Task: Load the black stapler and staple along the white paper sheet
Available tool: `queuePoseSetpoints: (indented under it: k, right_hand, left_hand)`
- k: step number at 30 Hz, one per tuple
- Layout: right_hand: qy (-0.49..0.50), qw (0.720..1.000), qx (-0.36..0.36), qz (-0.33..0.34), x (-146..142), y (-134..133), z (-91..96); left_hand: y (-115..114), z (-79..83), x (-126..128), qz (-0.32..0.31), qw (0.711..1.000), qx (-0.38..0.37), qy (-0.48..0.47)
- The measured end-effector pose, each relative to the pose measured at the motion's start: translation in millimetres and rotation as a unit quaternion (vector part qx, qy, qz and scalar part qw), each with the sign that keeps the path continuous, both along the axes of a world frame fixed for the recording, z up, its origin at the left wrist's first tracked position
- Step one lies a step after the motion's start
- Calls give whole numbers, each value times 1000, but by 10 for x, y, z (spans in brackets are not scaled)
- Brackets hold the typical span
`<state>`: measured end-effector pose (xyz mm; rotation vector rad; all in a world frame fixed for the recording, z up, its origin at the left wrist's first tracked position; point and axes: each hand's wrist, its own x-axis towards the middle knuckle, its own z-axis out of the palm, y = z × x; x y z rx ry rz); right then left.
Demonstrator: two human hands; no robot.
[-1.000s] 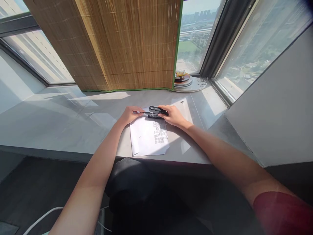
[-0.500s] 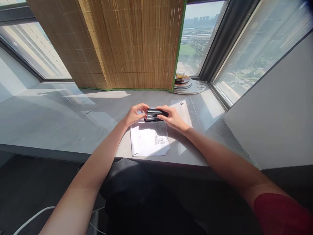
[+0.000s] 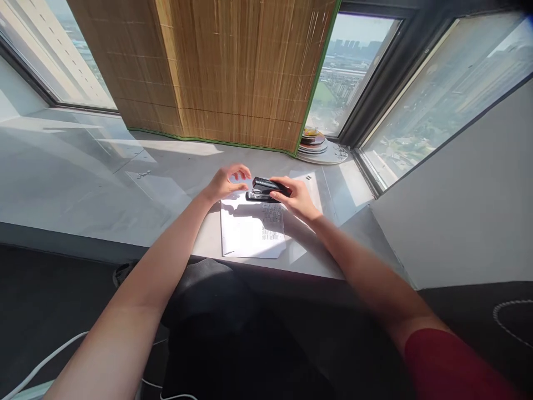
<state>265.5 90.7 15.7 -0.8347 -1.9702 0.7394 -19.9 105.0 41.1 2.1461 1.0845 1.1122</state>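
A black stapler (image 3: 266, 189) is held above the paper, its jaw end pointing left. My right hand (image 3: 296, 197) is closed around the stapler's rear part, thumb on the near side. Just left of the jaw end, my left hand (image 3: 230, 182) is apart from the stapler, fingers curved and spread from the thumb, with nothing visible in them. Below both hands the white paper (image 3: 245, 233) with printed text lies on the ledge, partly in the stapler's shadow.
The pale window ledge (image 3: 166, 216) ends at a front edge close to my legs. Small staple strips (image 3: 308, 178) lie right of the hands, and small metal bits (image 3: 144, 174) lie to the left. Stacked plates (image 3: 313, 145) stand by the window, beside a hanging bamboo blind (image 3: 233, 72).
My left hand has come off the stapler's front end and its fingers have spread. The stapler stays in my right hand, its jaws apart. The camera view has tilted slightly.
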Motion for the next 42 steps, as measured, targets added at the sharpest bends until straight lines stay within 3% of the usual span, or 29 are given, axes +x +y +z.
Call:
queuePoseSetpoints:
  k: [2,5,8,10,12,16,21,29,32,37,42]
  right_hand:
    - [11,999,-13,-31,147,-97,77]
    - [-10,998,-9,-68,544,-424,120]
    - [-65,992,-13,-106,1020,-886,100]
    - [-91,988,-18,-121,1247,-1164,85]
    - [-112,986,-22,-119,1338,-1356,73]
    - [-129,988,-17,-81,1174,-1487,32]
    - [-126,988,14,-86,897,-1487,-8]
    - [-194,977,49,-77,1125,-1604,219]
    - [-208,976,37,-58,1080,-1659,269]
    - [-185,980,39,-66,864,-1633,139]
    - [-168,980,45,-94,856,-1604,61]
  left_hand:
    - [-144,99,69,25,1000,16,6]
    - [-619,123,267,23,997,16,75]
    - [-1197,-60,501,-39,986,4,163]
    - [-1470,-243,638,-30,978,14,205]
    - [-1598,-408,752,-5,973,15,232]
    - [-1571,-548,875,27,970,4,240]
    - [-1554,-476,852,40,970,17,237]
    - [-1650,-398,853,41,962,11,270]
    - [-1657,-383,869,44,963,17,267]
    - [-1619,-377,873,48,965,31,255]
    - [-1612,-352,889,48,961,31,271]
